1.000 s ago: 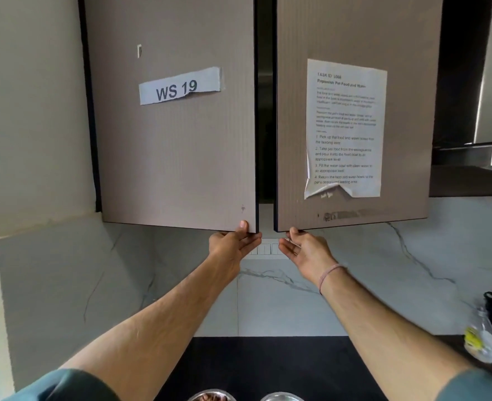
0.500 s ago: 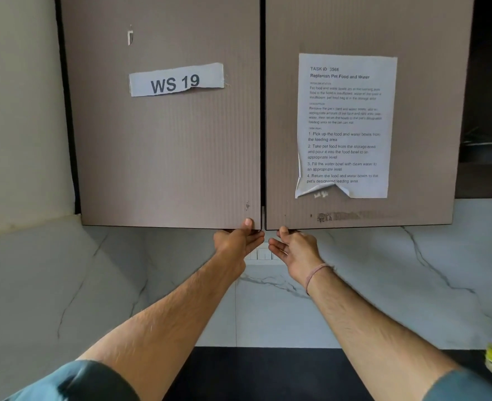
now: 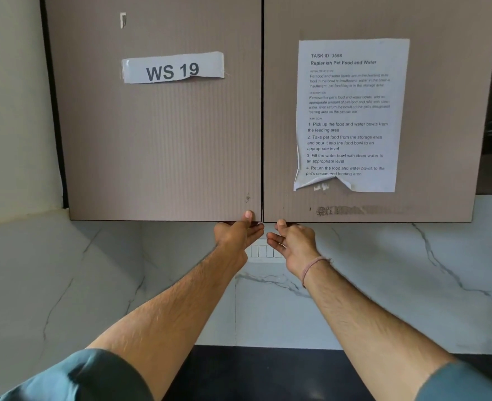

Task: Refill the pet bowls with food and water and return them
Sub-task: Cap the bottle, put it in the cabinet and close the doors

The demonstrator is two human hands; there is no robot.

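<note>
The pet bowls are showing nowhere in this view; a second ago two metal rims were peeking in at 6 o'clock, and the view has since been lifting away from them. At the centre, the left hand point(image 3: 237, 235) is pinching the lower inner corner of the left door point(image 3: 158, 140), thumb lying on its face and fingers tucking under its edge. Just toward 3 o'clock, the right hand point(image 3: 292, 241) is touching the bottom edge of the right door point(image 3: 282, 111) with its thumb tip, fingers hanging loosely curled and holding nothing. Both doors were standing ajar a second ago with a dark gap between them; now they are sitting flush. A "WS 19" label point(image 3: 172, 68) is sticking at 11 o'clock, a task sheet point(image 3: 351, 117) at 1 o'clock. Behind the hands a switch plate point(image 3: 263, 251) is sitting on the marble backsplash point(image 3: 383, 285), and the dark counter point(image 3: 268, 371) is lying at 6 o'clock.
</note>
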